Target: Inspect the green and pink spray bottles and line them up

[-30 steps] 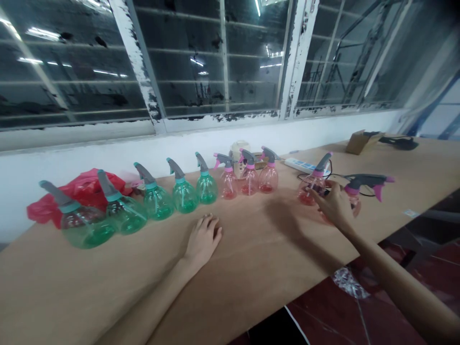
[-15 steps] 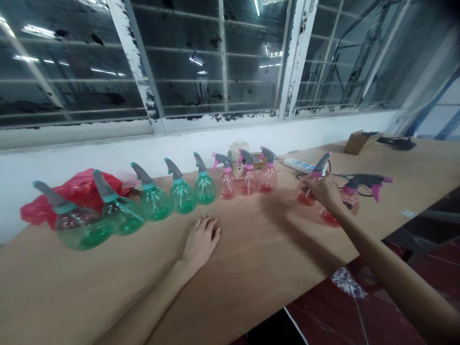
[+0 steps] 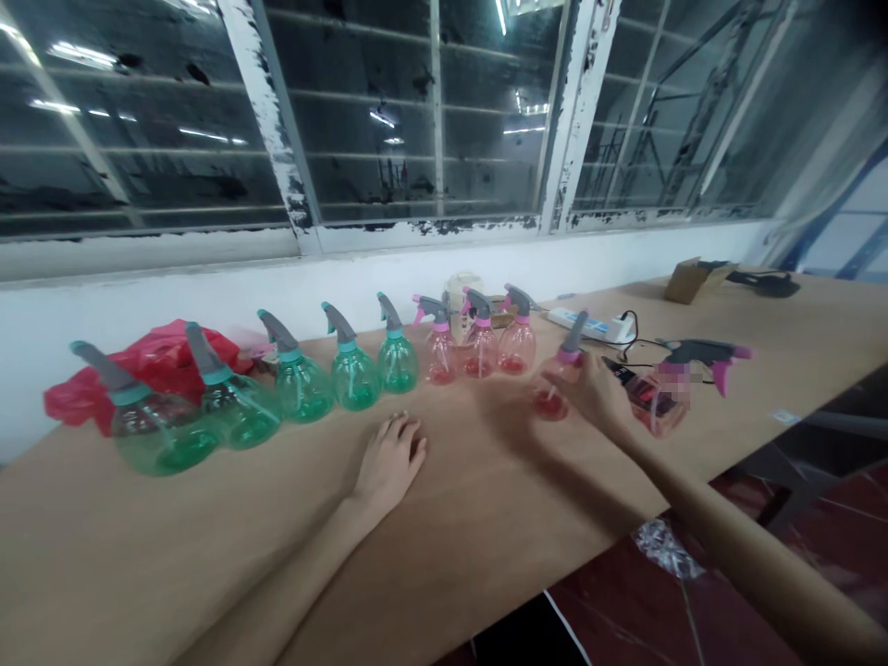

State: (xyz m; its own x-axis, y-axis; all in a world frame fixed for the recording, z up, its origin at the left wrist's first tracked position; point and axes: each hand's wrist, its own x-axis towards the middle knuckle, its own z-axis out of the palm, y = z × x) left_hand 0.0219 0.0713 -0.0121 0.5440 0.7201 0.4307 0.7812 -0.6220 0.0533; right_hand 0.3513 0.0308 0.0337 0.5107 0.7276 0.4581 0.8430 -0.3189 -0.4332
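Note:
My right hand (image 3: 593, 388) is closed around a pink spray bottle (image 3: 550, 404) with a grey and pink trigger head; the palm hides part of it. My left hand (image 3: 389, 461) lies on the wooden table (image 3: 444, 555), palm down, fingers loosely spread and holding nothing. Beyond it stands a row of spray bottles: several green ones, such as the green spray bottle (image 3: 357, 376), then three pink ones, the rightmost being a pink spray bottle (image 3: 517, 347). Another pink spray bottle (image 3: 670, 407) stands to the right of my right hand, its nozzle pointing right.
Behind the green bottles lies a red plastic bag (image 3: 163, 356). A white power strip (image 3: 586, 324) with a black cable is at the back right, near a cardboard box (image 3: 686, 277). A dark phone-like object (image 3: 645, 388) lies by the right bottle. A barred window runs behind the table.
My right hand has moved left with the pink spray bottle, away from the other pink bottle on the right. My left hand has stayed in place.

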